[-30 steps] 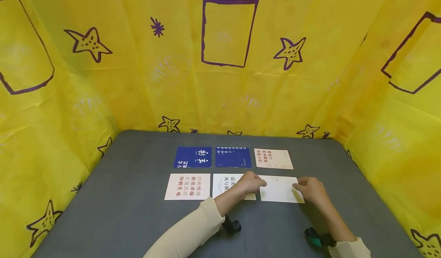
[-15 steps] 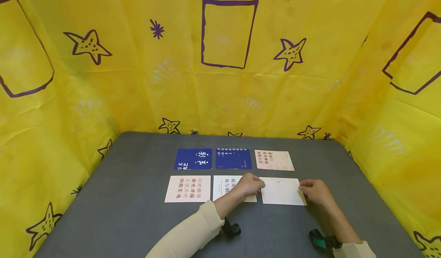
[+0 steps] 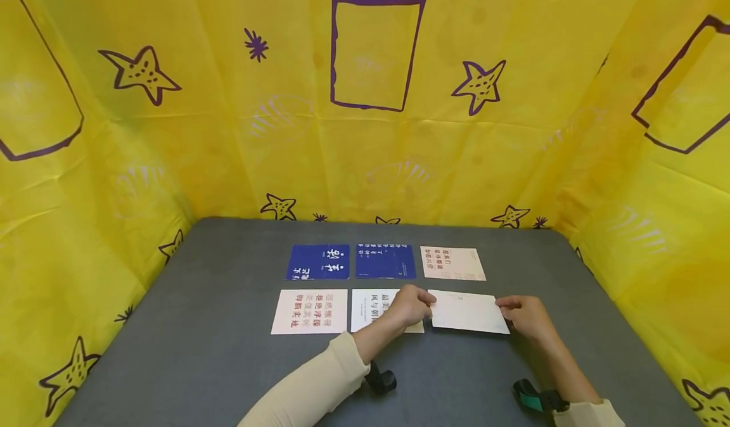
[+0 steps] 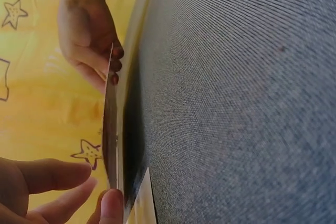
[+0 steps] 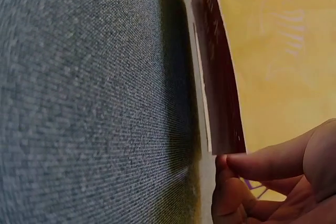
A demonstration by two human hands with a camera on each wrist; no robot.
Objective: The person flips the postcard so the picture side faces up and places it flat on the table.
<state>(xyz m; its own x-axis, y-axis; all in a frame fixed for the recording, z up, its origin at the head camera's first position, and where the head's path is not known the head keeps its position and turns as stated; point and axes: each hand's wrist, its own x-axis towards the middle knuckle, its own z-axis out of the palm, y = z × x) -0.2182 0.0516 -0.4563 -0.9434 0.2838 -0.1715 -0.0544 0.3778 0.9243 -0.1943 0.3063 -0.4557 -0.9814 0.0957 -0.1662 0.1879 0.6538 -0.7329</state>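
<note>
A white card (image 3: 469, 313) with a small faint mark is held level by both hands at the right of the near row. My left hand (image 3: 412, 306) pinches its left end, and my right hand (image 3: 527, 316) pinches the right end. From the right wrist, the card's dark reddish underside (image 5: 223, 82) shows with a gap between it and the table. The left wrist view catches the card edge-on, slightly bowed, with the other hand (image 4: 89, 38) at its far end. Beneath my left wrist, a white card with dark lettering (image 3: 367, 306) is partly hidden.
A pale pink card with red lettering (image 3: 310, 312) lies at the near row's left. Behind are a blue card (image 3: 318, 262), a second blue card (image 3: 385, 262) and another pale pink card (image 3: 453, 264). Yellow patterned cloth (image 3: 256, 148) encloses the grey table (image 3: 199, 351).
The white card, lying close to the table earlier, is lifted and its near edge tips up. My right hand has shifted slightly right with it; my left hand hardly moved.
</note>
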